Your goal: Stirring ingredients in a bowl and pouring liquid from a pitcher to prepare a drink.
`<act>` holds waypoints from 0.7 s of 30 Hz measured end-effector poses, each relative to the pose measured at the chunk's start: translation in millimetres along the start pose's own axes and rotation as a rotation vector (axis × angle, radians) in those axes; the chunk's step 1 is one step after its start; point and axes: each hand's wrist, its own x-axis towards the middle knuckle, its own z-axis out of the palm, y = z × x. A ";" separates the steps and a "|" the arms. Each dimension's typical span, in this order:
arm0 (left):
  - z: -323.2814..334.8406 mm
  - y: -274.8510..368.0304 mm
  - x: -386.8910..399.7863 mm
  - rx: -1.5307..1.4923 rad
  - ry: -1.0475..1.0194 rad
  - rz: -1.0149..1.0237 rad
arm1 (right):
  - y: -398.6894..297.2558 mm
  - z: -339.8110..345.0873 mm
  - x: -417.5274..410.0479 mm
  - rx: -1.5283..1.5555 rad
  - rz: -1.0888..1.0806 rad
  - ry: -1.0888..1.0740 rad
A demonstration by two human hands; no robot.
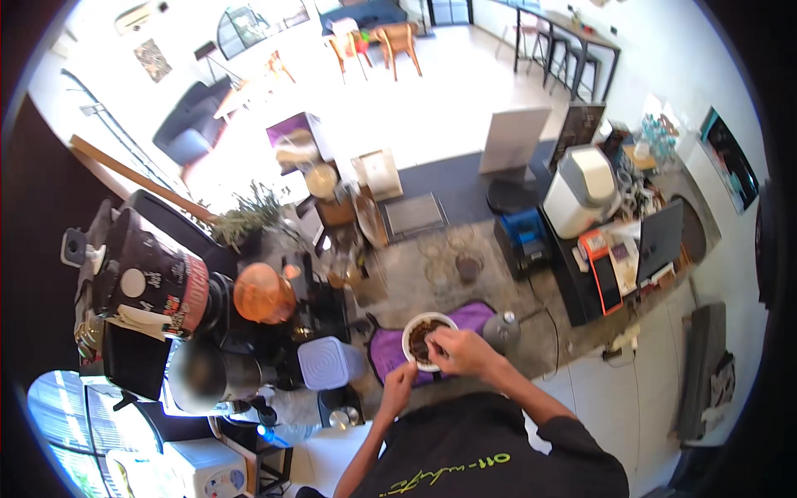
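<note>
A white bowl [406, 345] of dark brown, crumbly-looking contents [421, 341] stands on a purple cloth with a dark border [386, 350]. My left hand [397, 387] pinches the bowl's near-left rim between its fingertips. Over the right half of the bowl, my right hand [466, 352] reaches in with its fingers drawn together and pointing down at the contents. Whether those fingers grip a small utensil is hidden by the hand. A grey rounded vessel [500, 330] stands just right of the cloth, close to my right wrist.
Left of the cloth are a lidded plastic tub [325, 363], an orange hopper [264, 292] and a large dark bin [159, 267]. Beyond the bowl sits a dark cup [467, 267]. On the right are a blue-and-black device [524, 233], a white-and-grey bin [579, 193] and an orange-edged handheld terminal [603, 274].
</note>
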 end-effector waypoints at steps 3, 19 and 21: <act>1.8 14.9 -2.4 -0.009 -0.022 -0.019 | 1.9 -0.5 -4.9 0.016 -0.023 -0.001; -0.9 -3.0 5.9 -0.074 -0.031 -0.012 | -7.1 -6.6 7.1 0.032 -0.014 -0.013; 0.7 -2.2 4.1 -0.071 -0.018 -0.011 | -7.6 -6.4 6.2 0.045 -0.003 0.011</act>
